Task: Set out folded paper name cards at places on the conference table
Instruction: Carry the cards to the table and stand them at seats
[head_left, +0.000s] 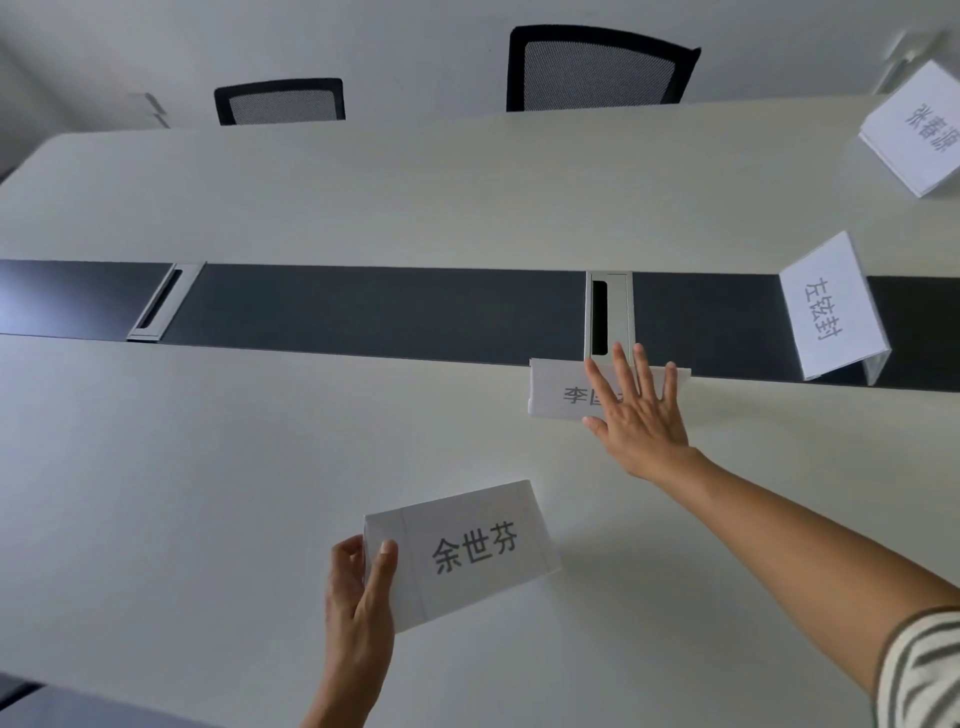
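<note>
Head view: one name card (558, 396) sits on the pale table (208, 441) against the dark centre strip (389, 306), just below a cable hatch (609, 312). The right hand (636, 415) lies spread flat on it, fingers straight. Best to square it with the strip's edge and lift off gently, I judge. The left hand (358, 587) pinches a second card (467, 551) by its end, nearer the person. A third card (831, 312) stands rightward and a fourth card (919, 130) beyond it. Two mesh chairs (597, 70) face the far side.

A white folded card (462, 553) with black writing is pinched at its left end and tilted. A second card (563, 392) sits right by the dark strip (363, 306). A third card (831, 312) stands on the strip at the right, and a fourth card (917, 132) stands farther back.
</note>
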